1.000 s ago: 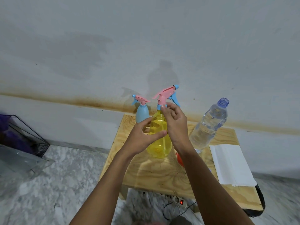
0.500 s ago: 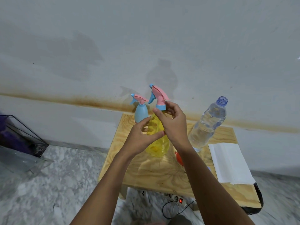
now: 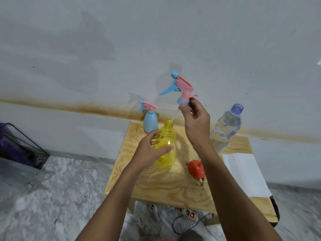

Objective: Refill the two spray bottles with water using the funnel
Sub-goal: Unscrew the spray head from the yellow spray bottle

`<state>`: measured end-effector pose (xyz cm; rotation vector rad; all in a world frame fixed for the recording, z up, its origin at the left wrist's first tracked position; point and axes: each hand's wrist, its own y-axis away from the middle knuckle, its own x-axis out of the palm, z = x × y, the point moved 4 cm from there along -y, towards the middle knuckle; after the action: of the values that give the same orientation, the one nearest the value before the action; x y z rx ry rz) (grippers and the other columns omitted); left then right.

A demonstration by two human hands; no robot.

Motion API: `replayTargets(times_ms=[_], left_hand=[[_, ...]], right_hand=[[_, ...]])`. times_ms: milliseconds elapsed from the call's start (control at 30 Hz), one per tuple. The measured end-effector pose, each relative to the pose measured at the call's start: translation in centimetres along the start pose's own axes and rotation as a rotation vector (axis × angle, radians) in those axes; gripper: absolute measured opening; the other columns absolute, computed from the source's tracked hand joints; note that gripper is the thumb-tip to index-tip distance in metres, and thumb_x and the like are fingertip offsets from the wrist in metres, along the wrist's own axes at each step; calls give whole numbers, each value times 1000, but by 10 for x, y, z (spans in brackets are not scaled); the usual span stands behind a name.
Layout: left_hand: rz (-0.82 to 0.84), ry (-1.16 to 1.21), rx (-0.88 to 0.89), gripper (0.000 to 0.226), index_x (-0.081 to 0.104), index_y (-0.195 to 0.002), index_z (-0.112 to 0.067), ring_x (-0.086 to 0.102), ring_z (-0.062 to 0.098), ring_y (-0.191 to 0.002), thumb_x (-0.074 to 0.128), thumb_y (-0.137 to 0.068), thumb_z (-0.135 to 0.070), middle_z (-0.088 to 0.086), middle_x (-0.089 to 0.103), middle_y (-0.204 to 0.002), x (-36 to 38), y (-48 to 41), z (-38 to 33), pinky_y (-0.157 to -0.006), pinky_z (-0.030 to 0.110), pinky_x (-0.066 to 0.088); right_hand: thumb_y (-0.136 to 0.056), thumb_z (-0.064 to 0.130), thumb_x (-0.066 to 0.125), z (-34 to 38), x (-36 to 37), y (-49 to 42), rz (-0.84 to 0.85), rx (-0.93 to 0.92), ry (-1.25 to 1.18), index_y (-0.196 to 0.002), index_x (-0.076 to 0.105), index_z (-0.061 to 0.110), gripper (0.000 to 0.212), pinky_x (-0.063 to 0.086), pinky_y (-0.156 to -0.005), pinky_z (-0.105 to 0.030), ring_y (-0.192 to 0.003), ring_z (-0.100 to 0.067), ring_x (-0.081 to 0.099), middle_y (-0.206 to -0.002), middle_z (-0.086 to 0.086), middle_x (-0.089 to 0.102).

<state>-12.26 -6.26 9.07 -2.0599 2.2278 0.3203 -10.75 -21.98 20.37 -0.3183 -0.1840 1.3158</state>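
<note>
Two hands at the wooden tabletop (image 3: 165, 185): left hand (image 3: 149, 152) grips the upright yellow spray bottle (image 3: 167, 160), right hand (image 3: 196, 122) pinches its pink trigger head (image 3: 183, 87) above the open neck — orange funnel (image 3: 196, 168) lies just right, blue spray bottle (image 3: 150, 121) behind, uncapped water bottle (image 3: 225, 127) far right.

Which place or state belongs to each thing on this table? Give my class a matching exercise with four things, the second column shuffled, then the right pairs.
Things
1. yellow bottle
2. trigger head
3. orange funnel
4. blue bottle

Places and states
a. raised in the right hand
b. lying on the table
c. neck open, held by the left hand
d. standing closed at the back edge

Pairs: 1-c, 2-a, 3-b, 4-d
</note>
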Motion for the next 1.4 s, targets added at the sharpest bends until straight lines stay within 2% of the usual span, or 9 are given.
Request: replayTargets(times_ms=[100, 367, 500, 600, 733, 867, 967, 1200, 1400], left_hand=[[-11, -6, -5, 70, 57, -128, -30, 61, 6, -111, 90, -67, -38, -9, 64, -119, 0, -1, 7, -87, 24, 54], [-61, -106, -41, 72, 53, -132, -30, 55, 8, -116, 88, -69, -35, -12, 59, -120, 5, -8, 35, -95, 32, 51], [-81, -135, -64, 70, 53, -130, -24, 55, 13, -111, 88, -70, -28, -9, 58, -113, 14, -12, 49, -88, 32, 51], [-72, -140, -74, 68, 52, -129, -22, 57, 14, -108, 87, -71, -26, -8, 58, -111, 24, -12, 56, -80, 26, 47], [-62, -191, -84, 67, 50, -127, -23, 56, 15, -103, 86, -71, -27, -7, 58, -109, 42, -10, 65, -74, 23, 45], [-111, -260, -87, 66, 48, -123, -19, 53, 14, -93, 87, -69, -24, -6, 56, -104, 54, -7, 75, -65, 12, 37], [-108, -265, -113, 67, 47, -122, -20, 54, 14, -94, 88, -68, -24, -7, 57, -105, 60, -7, 87, -65, 8, 37], [-146, -244, -152, 66, 48, -121, -24, 58, 2, -85, 88, -68, -25, -13, 61, -99, 64, -8, 97, -66, 4, 42], [-140, -241, -143, 64, 47, -116, -33, 65, 7, -86, 88, -68, -27, -12, 65, -97, 65, -12, 100, -67, 17, 47]], right_hand=[[-96, 17, 64, 4, -7, -6, -53, -38, -12, -111, 65, 10, 17, 47, -75, -16, -76, -1, 57, -89, 4, 65], [-96, 13, 64, 17, -28, -11, -153, -123, -53, -108, 63, 12, 13, 50, -80, -19, -82, -2, 63, -93, 2, 66], [-96, 14, 62, 16, -45, -17, -201, -135, -34, -102, 63, 20, 9, 46, -70, -18, -73, -10, 54, -80, -2, 60], [-94, 20, 65, -9, -51, -23, -147, -32, 62, -99, 64, 22, 5, 41, -64, -19, -69, -17, 49, -72, -15, 55], [-92, 29, 67, -71, -54, -20, -40, 189, 273, -112, 67, 15, 25, 48, -71, -21, -78, -13, 65, -90, -1, 72], [-91, 32, 67, -132, -55, -11, 53, 385, 360, -116, 67, 13, 31, 48, -79, -26, -87, -12, 63, -104, -1, 71], [-92, 22, 66, -163, -54, -8, 111, 424, 438, -115, 67, 6, 28, 41, -76, -23, -89, -12, 58, -96, 1, 64], [-93, 22, 61, -222, -40, -3, 311, 555, 573, -85, 65, 8, 17, 35, -54, -27, -58, -10, 46, -67, 2, 54], [-91, 15, 60, -263, -29, 4, 370, 665, 579, -70, 56, 16, 21, 33, -50, -24, -56, -7, 45, -62, 6, 49]])
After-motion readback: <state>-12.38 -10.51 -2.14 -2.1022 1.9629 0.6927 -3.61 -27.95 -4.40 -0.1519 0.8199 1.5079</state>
